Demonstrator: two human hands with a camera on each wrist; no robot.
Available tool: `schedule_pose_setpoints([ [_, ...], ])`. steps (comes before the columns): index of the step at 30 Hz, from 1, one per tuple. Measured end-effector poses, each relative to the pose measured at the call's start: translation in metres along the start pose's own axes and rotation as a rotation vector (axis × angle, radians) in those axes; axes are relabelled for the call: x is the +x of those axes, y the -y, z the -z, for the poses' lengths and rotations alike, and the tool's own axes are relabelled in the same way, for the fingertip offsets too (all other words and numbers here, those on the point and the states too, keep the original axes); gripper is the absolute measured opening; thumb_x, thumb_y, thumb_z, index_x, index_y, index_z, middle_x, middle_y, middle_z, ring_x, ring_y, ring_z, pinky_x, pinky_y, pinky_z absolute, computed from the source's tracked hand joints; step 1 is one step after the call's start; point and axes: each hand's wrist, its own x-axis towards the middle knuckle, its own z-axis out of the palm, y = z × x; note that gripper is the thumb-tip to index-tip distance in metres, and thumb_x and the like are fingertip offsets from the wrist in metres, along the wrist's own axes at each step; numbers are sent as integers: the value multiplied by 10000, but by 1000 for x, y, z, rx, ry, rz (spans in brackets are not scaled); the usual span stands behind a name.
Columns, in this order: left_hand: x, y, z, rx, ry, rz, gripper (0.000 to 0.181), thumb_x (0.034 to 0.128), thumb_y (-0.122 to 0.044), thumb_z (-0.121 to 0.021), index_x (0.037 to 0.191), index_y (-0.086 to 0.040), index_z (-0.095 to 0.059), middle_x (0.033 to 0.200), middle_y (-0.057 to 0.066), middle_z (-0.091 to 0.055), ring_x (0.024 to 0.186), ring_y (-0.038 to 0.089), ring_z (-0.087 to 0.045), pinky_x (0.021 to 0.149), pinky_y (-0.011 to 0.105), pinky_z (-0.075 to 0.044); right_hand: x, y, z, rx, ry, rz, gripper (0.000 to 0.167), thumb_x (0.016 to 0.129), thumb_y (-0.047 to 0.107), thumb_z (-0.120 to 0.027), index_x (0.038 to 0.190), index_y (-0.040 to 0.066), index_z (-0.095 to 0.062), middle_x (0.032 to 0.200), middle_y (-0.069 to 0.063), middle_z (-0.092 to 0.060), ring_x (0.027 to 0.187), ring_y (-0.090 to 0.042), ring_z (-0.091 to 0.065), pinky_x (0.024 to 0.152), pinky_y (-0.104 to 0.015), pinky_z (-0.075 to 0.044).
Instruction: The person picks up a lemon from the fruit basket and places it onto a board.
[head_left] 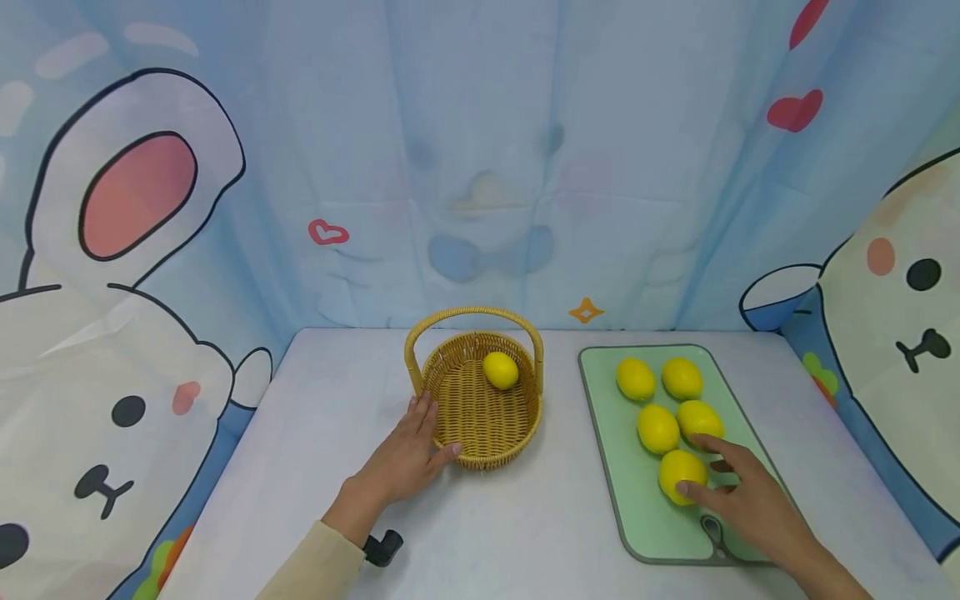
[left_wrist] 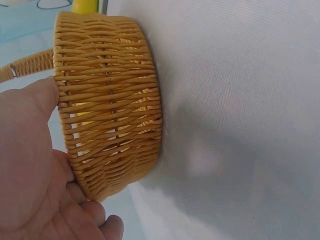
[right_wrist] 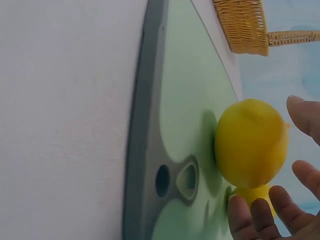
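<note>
My left hand [head_left: 405, 454] rests against the near left rim of a round wicker basket [head_left: 480, 454] with an arched handle. Its thumb lies at the rim in the left wrist view, the other fingers beside the basket wall [left_wrist: 110, 105]. One lemon [head_left: 500, 370] sits inside the basket toward the back right. On the right, several lemons lie on a pale green cutting board [head_left: 622, 508]. Over the board's near part, my right hand [head_left: 750, 496] spreads its thumb and fingers about the nearest lemon [head_left: 682, 477]. In the right wrist view a gap shows between that lemon [right_wrist: 251, 143] and the thumb.
The board has a grey edge and a hanging hole [head_left: 712, 529] at its near end. Basket and board stand apart on a white tabletop [head_left: 555, 517]. Behind them hangs a blue curtain [head_left: 480, 167] printed with cartoon animals.
</note>
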Motion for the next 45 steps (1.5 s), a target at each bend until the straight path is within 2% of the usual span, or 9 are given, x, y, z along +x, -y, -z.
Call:
schedule_pose_setpoints([
  [4,0,1,0,1,-1,-3,890,1092,-621,-422,1664,25,-204,1769,199,-67,1642,363,-67,1311,510,-233,3,5,4,29,-31,31,855,959,465,-783,1581,5,-418,1564,-299,-413,1250,-445,-515,778,-175,-535],
  [7,0,1,-1,4,-1,-4,890,1092,-623,-421,1663,26,-206,1768,202,-68,1642,363,-64,1312,509,-229,5,12,8,52,-46,34,845,971,449,-775,1596,22,-399,1578,-314,-367,1265,-462,-484,760,-103,-477],
  [18,0,1,0,-4,-1,-1,888,1093,-622,-419,1661,28,-211,1769,191,-60,1643,362,-58,1315,509,-220,20,69,0,71,-235,222,676,947,282,-829,1523,96,-528,1490,-216,-507,1192,-321,-508,834,-121,-456],
  [22,0,2,-1,-9,3,11,891,1088,-627,-425,1666,16,-208,1773,177,-58,1645,353,-59,1313,507,-226,30,95,-11,146,-252,308,638,942,209,-832,1509,121,-552,1484,-159,-540,1167,-63,-489,870,-96,-455],
  [25,0,2,-1,-9,5,18,893,1086,-631,-426,1670,6,-202,1776,165,-51,1647,340,-50,1315,504,-220,37,113,-23,204,-213,329,620,955,218,-820,1509,144,-552,1492,-131,-538,1209,-28,-493,902,-89,-456],
  [30,0,1,0,-1,-1,14,876,1093,-609,-436,1669,9,-205,1774,173,-53,1647,338,-47,1317,500,-214,49,144,-51,257,-118,342,598,968,222,-804,1506,173,-547,1518,-90,-526,1284,-279,-558,1010,-309,-560],
  [34,0,0,1,-7,-1,12,874,1094,-602,-441,1665,19,-212,1770,188,-58,1645,351,-56,1315,508,-217,62,172,-73,307,-61,419,581,959,186,-810,1484,146,-563,1490,-106,-551,1288,-323,-564,1054,-537,-553],
  [40,0,-2,2,-5,4,10,882,1091,-615,-433,1660,27,-226,1768,195,-72,1642,366,-72,1306,516,-241,95,206,-98,356,8,488,584,971,178,-791,1502,129,-553,1586,-122,-495,1433,-383,-506,1134,-615,-474],
  [45,1,-2,3,16,5,14,892,1085,-626,-436,1661,24,-229,1769,193,-76,1641,364,-88,1299,519,-259,126,221,-113,285,15,489,597,987,211,-765,1528,108,-534,1634,-160,-444,1516,-392,-412,1184,-641,-407],
])
